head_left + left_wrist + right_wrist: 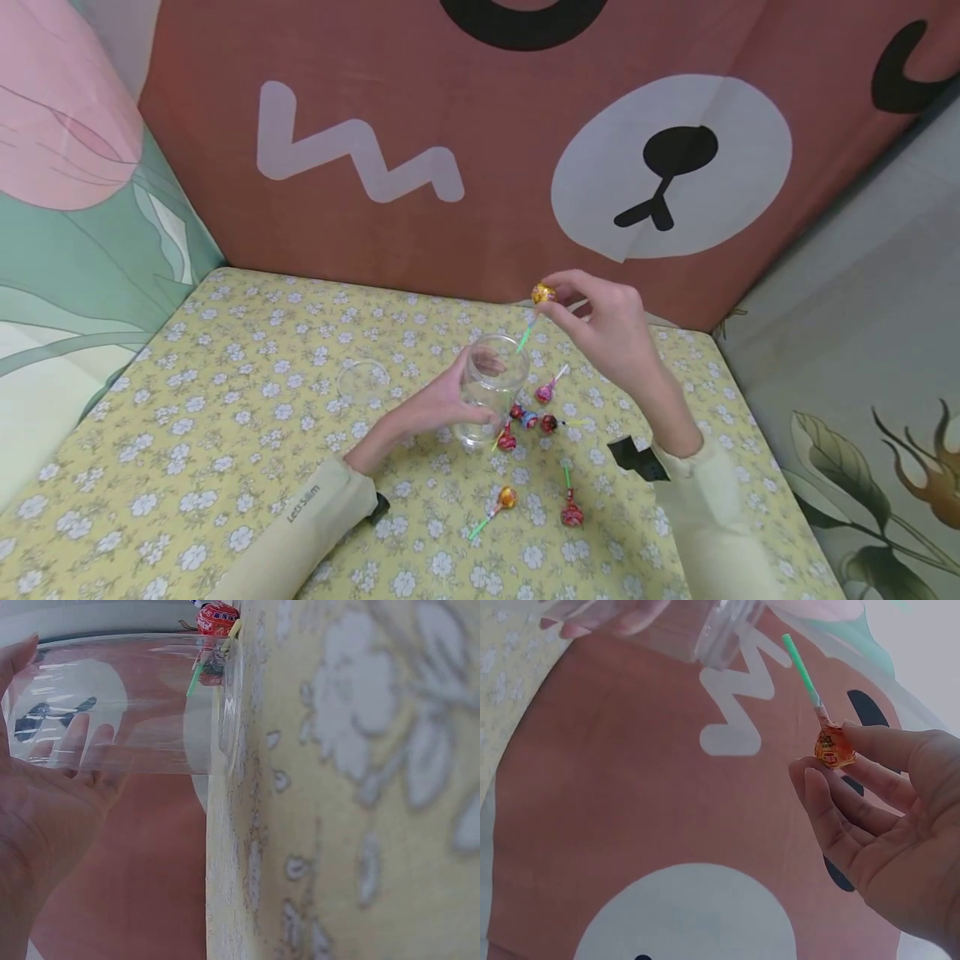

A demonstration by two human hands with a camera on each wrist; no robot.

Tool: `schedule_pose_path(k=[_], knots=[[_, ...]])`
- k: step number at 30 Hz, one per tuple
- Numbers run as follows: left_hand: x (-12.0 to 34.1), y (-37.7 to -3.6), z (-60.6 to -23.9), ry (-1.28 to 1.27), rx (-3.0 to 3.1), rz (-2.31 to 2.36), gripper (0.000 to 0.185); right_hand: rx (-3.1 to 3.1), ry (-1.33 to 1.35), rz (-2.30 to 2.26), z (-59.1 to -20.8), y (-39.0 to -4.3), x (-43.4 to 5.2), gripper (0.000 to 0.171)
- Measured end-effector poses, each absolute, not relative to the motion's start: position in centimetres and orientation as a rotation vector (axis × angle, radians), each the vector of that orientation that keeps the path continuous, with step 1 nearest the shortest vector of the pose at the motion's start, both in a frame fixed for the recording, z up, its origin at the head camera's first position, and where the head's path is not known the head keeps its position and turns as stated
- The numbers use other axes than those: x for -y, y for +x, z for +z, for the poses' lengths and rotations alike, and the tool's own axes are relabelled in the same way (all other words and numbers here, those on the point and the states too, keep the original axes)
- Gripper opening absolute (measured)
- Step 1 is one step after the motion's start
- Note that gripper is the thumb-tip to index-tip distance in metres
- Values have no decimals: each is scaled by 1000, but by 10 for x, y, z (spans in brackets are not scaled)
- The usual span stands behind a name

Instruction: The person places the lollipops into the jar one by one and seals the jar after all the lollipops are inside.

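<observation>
My left hand point(431, 408) is wrapped around a clear, lidless jar point(487, 392) that stands upright on the cloth. In the left wrist view a red-wrapped lollipop point(217, 619) lies beside the jar's base, and a green stick shows through the clear wall. Above and right of the jar's mouth, my right hand point(615, 329) pinches a lollipop point(543, 293) by its yellow-orange wrapped head. Its green stick slants down, the tip at the jar's rim in the head view. The right wrist view shows thumb and fingertips on the wrapped head point(834, 750).
Several lollipops lie right of the jar, among them a pink one point(545, 392) and a dark red one point(549, 424). Nearer are an orange one point(507, 498) and a red one point(572, 512). A clear round lid point(363, 382) lies left on the flowered cloth point(247, 417).
</observation>
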State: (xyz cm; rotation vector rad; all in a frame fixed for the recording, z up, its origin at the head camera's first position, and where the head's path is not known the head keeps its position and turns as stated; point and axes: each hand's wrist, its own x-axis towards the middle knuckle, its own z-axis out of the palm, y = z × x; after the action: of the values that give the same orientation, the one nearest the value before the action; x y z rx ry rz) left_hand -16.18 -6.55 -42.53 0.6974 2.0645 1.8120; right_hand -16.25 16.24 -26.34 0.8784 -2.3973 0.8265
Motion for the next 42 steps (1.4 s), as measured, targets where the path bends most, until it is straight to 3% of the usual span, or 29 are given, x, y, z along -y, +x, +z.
schedule_pose_path(k=[42], knots=[[68,-160,-427,698,-2068,1804,86,2461,1063,805,-290,-159,-138,20]])
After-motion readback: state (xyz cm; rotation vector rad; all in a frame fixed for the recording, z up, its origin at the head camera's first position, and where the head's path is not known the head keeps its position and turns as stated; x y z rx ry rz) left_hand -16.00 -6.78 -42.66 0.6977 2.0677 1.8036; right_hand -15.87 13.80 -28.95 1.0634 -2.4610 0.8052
